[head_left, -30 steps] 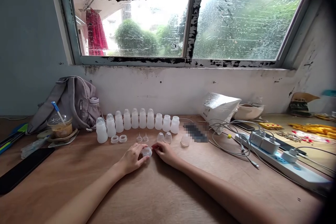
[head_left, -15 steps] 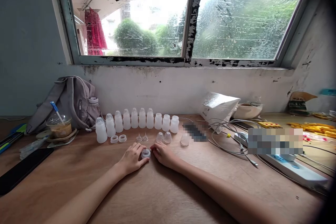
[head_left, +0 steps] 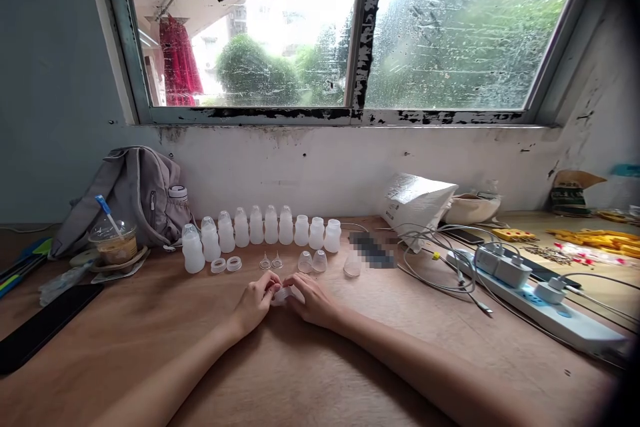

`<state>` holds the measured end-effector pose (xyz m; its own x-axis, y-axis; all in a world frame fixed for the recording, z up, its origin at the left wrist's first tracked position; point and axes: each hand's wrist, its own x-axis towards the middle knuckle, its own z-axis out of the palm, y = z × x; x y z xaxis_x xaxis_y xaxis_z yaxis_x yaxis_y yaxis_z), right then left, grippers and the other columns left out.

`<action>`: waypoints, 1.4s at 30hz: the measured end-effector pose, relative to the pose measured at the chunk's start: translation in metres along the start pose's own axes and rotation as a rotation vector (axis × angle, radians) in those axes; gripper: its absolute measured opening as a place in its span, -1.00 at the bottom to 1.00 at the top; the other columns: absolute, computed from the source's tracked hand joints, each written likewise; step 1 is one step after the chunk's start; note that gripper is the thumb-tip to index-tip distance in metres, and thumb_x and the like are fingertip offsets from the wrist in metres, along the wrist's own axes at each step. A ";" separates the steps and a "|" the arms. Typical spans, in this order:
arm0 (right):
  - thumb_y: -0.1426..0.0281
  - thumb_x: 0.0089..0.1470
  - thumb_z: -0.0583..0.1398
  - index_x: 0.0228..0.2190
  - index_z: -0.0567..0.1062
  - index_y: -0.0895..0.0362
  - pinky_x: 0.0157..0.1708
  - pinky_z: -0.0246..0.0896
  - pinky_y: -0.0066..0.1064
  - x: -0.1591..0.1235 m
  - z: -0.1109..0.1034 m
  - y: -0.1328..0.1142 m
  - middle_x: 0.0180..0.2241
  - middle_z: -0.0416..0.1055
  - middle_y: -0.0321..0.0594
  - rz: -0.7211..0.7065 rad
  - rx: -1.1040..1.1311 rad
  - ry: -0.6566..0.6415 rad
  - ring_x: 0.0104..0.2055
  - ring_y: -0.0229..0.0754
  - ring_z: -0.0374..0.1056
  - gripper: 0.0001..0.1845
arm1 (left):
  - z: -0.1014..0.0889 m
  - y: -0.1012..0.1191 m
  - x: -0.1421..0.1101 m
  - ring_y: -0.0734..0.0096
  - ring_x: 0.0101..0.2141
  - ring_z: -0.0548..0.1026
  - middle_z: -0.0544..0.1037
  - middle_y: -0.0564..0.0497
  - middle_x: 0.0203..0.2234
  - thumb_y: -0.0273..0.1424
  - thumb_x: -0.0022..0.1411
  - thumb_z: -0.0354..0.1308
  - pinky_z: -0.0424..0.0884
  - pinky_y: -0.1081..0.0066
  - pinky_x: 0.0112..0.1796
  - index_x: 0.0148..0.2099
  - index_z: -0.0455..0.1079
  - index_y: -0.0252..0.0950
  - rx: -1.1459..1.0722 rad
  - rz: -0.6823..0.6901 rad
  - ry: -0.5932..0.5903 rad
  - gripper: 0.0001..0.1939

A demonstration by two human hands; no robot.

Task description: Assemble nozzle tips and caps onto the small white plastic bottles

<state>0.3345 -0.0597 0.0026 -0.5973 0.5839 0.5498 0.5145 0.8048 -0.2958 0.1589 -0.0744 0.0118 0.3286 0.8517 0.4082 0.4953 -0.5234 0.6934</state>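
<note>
My left hand (head_left: 256,303) and my right hand (head_left: 314,301) meet low over the table, fingers closed around a translucent white bottle collar ring (head_left: 283,296). The ring is tilted up between them, and fingers partly cover it. My left fingertips pinch at its left side, where a nipple may be hidden. Just beyond my hands lie two clear nipples (head_left: 271,261), two white collar rings (head_left: 226,265) and two clear dome caps (head_left: 313,262). Another clear cap (head_left: 352,265) stands further right. Behind them is a curved row of small white baby bottles (head_left: 256,225); the three rightmost have no tops.
At left are a grey backpack (head_left: 137,197), an iced drink cup (head_left: 116,247) and a dark phone (head_left: 47,327). A white power strip (head_left: 565,317), looped cables (head_left: 425,267) and a white package (head_left: 419,203) occupy the right. A window (head_left: 290,33) is above the table.
My right hand has moved in to the collar ring. My left hand has shifted from resting around the ring to pinching it, and the ring has been tilted up.
</note>
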 end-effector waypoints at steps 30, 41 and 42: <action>0.58 -0.24 0.06 -0.50 0.25 0.13 -0.61 -0.10 -0.57 0.006 0.005 0.014 -0.64 0.11 -0.45 0.276 0.187 0.140 -0.60 -0.38 0.01 -0.84 | 0.015 0.024 -0.012 0.51 -0.67 0.45 0.49 0.04 -0.46 -0.28 0.14 -0.12 0.21 0.59 -0.71 -0.16 0.25 -0.26 -0.280 -0.201 -0.043 -0.74; 0.53 -0.13 0.07 -0.41 0.29 0.14 -0.60 -0.03 -0.57 0.006 0.004 0.013 -0.63 0.19 -0.41 0.273 0.227 0.165 -0.60 -0.36 0.09 -0.86 | 0.011 0.017 -0.007 0.47 -0.54 0.47 0.48 0.01 -0.37 -0.23 0.05 0.06 0.34 0.53 -0.55 -0.19 0.22 -0.27 -0.282 -0.151 -0.011 -0.71; 0.53 -0.13 0.07 -0.39 0.30 0.13 -0.61 -0.03 -0.58 0.005 0.005 0.012 -0.63 0.19 -0.42 0.261 0.218 0.149 -0.60 -0.37 0.09 -0.84 | 0.011 0.017 -0.007 0.49 -0.54 0.47 0.48 0.01 -0.37 -0.25 0.04 0.08 0.36 0.51 -0.51 -0.19 0.22 -0.26 -0.251 -0.128 -0.011 -0.71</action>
<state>0.3349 -0.0466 -0.0022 -0.3592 0.7634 0.5369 0.4846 0.6442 -0.5918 0.1738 -0.0897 0.0145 0.2858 0.9094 0.3021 0.3192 -0.3876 0.8648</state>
